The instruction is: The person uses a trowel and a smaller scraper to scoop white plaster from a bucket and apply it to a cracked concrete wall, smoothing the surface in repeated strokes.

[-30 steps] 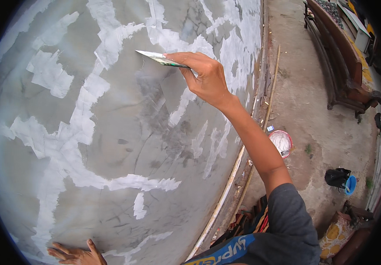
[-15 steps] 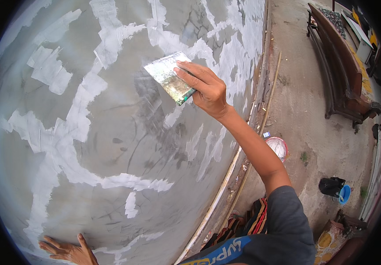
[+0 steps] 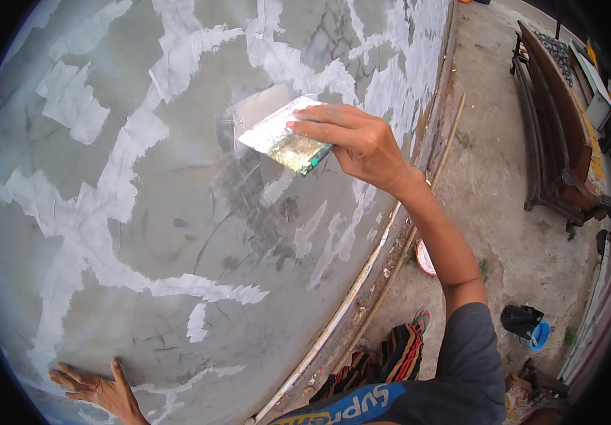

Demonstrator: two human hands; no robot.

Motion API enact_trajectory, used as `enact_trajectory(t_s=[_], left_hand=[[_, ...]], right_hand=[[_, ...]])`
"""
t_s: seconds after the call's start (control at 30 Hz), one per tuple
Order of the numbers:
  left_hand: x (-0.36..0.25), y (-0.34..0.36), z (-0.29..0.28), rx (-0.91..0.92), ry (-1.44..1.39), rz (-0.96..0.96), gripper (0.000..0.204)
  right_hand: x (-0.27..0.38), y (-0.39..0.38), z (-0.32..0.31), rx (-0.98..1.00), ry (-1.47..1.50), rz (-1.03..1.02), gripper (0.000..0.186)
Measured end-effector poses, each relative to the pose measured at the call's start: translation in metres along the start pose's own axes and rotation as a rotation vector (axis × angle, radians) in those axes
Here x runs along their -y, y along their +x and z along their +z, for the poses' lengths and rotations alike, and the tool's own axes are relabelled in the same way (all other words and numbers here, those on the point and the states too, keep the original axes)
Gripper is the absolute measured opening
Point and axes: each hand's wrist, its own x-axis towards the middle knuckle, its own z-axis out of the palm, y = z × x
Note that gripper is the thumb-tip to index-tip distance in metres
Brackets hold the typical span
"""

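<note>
My right hand (image 3: 368, 142) is closed on a wide, flat putty knife (image 3: 284, 134) with a shiny, smeared blade and a bit of green at its lower edge. The blade leans against the grey wall (image 3: 178, 184). Just past its upper edge lies a pale, damp-looking strip of putty (image 3: 259, 106). Down at the lower left, my left hand (image 3: 96, 388) rests flat on the wall, fingers spread. Whitish putty patches (image 3: 142, 134) run in jagged bands across the wall, and dark smudges show below the blade.
Along the wall's foot runs a pale ledge, with a long pole (image 3: 454, 127) on the concrete ground. Behind my right forearm is a partly hidden white-and-red bucket (image 3: 425, 258). A wooden bench (image 3: 553, 120) stands farther right; a black bag (image 3: 521, 320) sits beside a blue bucket (image 3: 540, 336).
My right hand has drawn the putty knife slightly right and down, tilting it and leaving a fresh pale strip behind. My left hand stays flat on the wall. The view has shifted a little.
</note>
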Motion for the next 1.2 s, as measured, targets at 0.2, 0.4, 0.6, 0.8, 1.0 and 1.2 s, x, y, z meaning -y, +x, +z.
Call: enact_trajectory(t_s=[0.2, 0.4, 0.6, 0.8, 1.0, 1.2], left_hand=[[-0.001, 0.004, -0.004, 0.02, -0.02, -0.005, 0.107], [0.002, 0.003, 0.006, -0.036, -0.004, 0.042, 0.107], [0.005, 0.003, -0.004, 0.108, -0.053, -0.01, 0.112], [-0.012, 0.013, -0.028, 0.326, -0.179, -0.091, 0.125], [-0.012, 0.009, -0.02, 0.274, -0.207, -0.075, 0.125], [-0.003, 0.002, -0.02, 0.331, -0.114, -0.056, 0.126]], right_hand=[[-0.011, 0.018, 0.016, -0.089, -0.05, 0.007, 0.048], [0.008, -0.04, 0.026, 0.114, -0.029, 0.0, 0.056], [-0.006, -0.038, 0.001, -0.202, -0.012, 0.195, 0.059], [-0.031, -0.014, 0.055, -0.467, -0.136, 0.309, 0.062], [0.016, -0.034, 0.091, -0.338, -0.162, 0.307, 0.068], [0.024, -0.034, 0.032, -0.114, 0.174, 0.334, 0.045]])
